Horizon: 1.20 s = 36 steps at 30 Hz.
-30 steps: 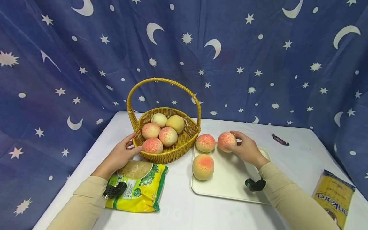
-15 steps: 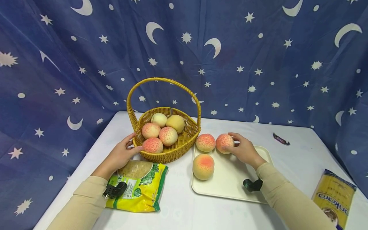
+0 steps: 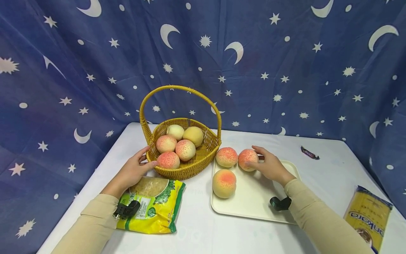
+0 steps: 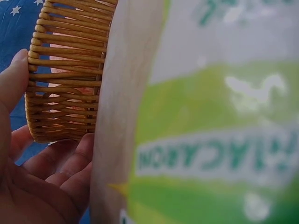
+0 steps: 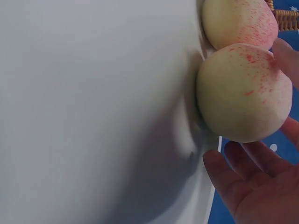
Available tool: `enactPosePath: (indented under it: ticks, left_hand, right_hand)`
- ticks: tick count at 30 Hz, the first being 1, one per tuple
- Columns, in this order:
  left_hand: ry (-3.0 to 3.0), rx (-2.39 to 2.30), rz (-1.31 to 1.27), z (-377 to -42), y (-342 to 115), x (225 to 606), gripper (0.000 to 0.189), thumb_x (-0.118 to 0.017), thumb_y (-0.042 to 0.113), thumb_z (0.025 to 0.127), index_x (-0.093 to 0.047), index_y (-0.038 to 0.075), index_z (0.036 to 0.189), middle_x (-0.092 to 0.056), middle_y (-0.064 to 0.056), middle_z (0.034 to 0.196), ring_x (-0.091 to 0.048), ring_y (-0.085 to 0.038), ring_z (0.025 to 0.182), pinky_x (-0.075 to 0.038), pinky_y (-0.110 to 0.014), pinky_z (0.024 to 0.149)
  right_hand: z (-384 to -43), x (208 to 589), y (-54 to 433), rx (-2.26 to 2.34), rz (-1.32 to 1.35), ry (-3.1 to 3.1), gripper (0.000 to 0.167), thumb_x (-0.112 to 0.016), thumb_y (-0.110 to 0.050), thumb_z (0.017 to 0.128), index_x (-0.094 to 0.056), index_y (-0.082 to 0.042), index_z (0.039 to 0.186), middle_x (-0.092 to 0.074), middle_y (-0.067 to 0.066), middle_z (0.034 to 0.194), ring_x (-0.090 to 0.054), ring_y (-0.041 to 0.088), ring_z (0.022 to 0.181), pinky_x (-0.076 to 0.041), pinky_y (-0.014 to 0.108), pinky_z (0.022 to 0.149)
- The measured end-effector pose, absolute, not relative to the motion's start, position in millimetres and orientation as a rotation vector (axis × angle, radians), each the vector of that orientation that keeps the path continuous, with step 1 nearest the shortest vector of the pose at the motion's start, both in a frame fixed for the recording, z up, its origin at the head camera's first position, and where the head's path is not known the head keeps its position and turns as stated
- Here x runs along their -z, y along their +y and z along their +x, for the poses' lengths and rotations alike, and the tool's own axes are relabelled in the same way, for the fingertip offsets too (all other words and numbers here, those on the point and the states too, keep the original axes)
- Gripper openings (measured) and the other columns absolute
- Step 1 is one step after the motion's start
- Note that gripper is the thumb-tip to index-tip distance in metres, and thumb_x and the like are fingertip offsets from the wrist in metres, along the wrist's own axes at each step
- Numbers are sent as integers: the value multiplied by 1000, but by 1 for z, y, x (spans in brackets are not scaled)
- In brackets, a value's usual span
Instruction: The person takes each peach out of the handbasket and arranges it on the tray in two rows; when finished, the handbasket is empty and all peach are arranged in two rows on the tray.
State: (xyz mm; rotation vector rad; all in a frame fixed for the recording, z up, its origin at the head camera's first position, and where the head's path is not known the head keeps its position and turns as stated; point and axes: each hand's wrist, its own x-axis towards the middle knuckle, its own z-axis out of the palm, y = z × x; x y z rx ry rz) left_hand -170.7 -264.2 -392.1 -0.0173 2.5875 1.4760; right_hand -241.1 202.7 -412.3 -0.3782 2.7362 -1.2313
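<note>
A golden wicker basket (image 3: 187, 173) with a tall hoop handle holds several peaches. My left hand (image 3: 134, 171) holds its near left side, thumb at the rim and fingers curved along the outer wall, as the left wrist view shows. Over the far part of a cream tray (image 3: 250, 208), my right hand (image 3: 269, 165) holds a pink-red peach (image 3: 246, 159) between thumb and fingers; in the right wrist view the lower fingers (image 5: 233, 182) spread beneath it. Close to its left sits another peach (image 3: 226, 157). A yellower peach (image 3: 224, 184) stands on the tray's left side.
A yellow-green food bag (image 3: 155, 211) lies under my left wrist, in front of the basket. A purple wrapped candy (image 3: 309, 153) lies at the back right. At the right edge is a gold packet (image 3: 368, 218). A blue star-patterned curtain (image 3: 260, 98) hangs behind the table.
My right hand and its peach have shifted slightly left and nearer, toward the neighbouring peach, mostly in the first half second. The left hand and basket have stayed in place.
</note>
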Motion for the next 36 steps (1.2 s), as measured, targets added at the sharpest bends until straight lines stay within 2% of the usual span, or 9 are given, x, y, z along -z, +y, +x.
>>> enactPosePath:
  ticks: [11,25,36]
  left_hand:
    - [2582,-1494,-1,-170,-265,392,88,-63,41,100,-9,11,163,-26,-29,158,-33,-44,142,-38,-56,107]
    - [2585,-1502,11,-171,-267,393,88,-63,39,100,-9,10,162,-26,-30,157,-33,-44,142,-38,-56,108]
    - [2583,-1491,-1,-170,-265,393,87,-63,40,100,-9,11,163,-25,-30,158,-31,-44,143,-38,-56,107]
  right_hand:
    - [-242,412,200,1279,-432,2701,68,-74,-25,92,-45,3,147,-48,24,145,-53,45,125,-47,54,99]
    - [-242,412,195,1315,-410,2678,70,-75,-24,92,-43,4,147,-48,25,145,-52,44,126,-46,53,100]
    - [-241,405,197,1212,-437,2764,77,-74,-31,92,-38,1,152,-39,26,152,-44,48,132,-38,60,105]
